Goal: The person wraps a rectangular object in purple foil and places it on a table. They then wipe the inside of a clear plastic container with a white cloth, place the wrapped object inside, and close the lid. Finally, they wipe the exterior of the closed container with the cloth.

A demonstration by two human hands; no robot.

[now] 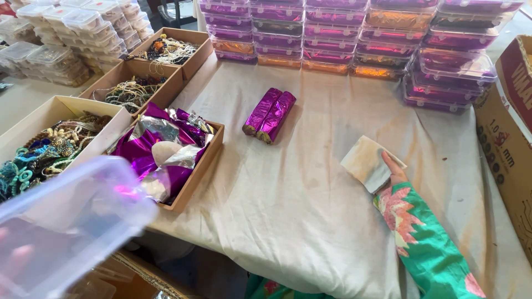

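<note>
Two foil-wrapped purple rolls (269, 116) lie side by side and touching near the centre of a table covered in cream cloth (310, 210), with bare cloth on every side of them. At about 4 o'clock from the rolls, well apart from them, the right hand (392, 173) rests on the cloth in a green patterned sleeve (426, 243); its fingers are under and around a pale folded cloth pad (368, 163), which it grips. At 8 o'clock in the view, the left hand (16, 260) shows only as a blur through a clear plastic container (66, 221), held close to the camera; it seems to grasp the container, though the fingers cannot be made out. The container hides the lower left corner of the table. Between it and the rolls, at 9 o'clock from them, stands a cardboard tray (194, 171) heaped with purple and silver foil sheets (160, 147). Further trays of beaded ornaments (50, 147) run toward 10 o'clock, beside stacked clear boxes (83, 27). At 12 o'clock, rows of lidded boxes with purple and orange contents (354, 33) line the far edge. At 3 o'clock a brown carton (507, 138) borders the table.
</note>
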